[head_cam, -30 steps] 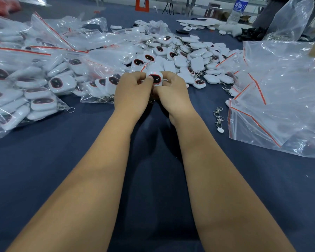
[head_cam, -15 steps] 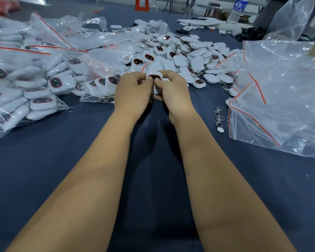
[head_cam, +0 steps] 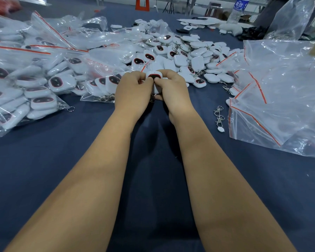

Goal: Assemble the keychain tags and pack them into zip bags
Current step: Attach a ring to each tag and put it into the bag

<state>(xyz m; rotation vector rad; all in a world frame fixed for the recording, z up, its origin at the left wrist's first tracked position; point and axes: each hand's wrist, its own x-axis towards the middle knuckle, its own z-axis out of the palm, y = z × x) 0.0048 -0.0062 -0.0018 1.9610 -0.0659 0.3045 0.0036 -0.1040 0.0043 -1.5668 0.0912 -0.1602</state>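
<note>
While both hands pinch one tag [head_cam: 154,77], filled zip bags [head_cam: 38,88] lie left.

Dark blue table [head_cam: 44,170], orange stool [head_cam: 142,4] behind.

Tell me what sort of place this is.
Probably a small assembly and packing workshop. A heap of loose white tags covers the blue table, filled zip bags lie on the left, empty bags on the right, and both hands hold one tag.

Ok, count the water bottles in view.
1. The water bottle stands at the table's far edge, upper right, behind the loose tags. Bags could hide others.
</note>
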